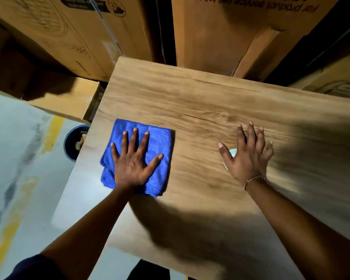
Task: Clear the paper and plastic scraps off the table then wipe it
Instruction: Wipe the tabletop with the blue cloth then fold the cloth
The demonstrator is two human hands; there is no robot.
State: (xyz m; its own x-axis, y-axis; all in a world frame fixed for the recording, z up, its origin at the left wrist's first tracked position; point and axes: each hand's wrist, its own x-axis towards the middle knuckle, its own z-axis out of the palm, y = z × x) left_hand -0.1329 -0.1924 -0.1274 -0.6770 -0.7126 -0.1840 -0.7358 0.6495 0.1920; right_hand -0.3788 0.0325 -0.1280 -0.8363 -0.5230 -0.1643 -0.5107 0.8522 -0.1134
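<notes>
Our bare forearms reach in from the near edge of the light wood-grain table (200, 102), a dark sleeve showing at the left elbow. Our left hand (132, 164) lies flat with fingers spread, pressing on a folded blue microfibre cloth (164, 142) by the table's left edge. Our right hand (249, 156), wearing a gold chain bracelet (254, 179), rests with straight fingers mid-table, well apart from the cloth, over a small pale round thing (231, 153) that we cannot make out. Bare wood stretches between the hands and on to the table's far edge. A round dark-blue bin (71, 142) stands on the grey floor against the table's left edge. Tall brown cardboard boxes (230, 27) crowd the far edge; one reads, upside down, "For product service call toll".
</notes>
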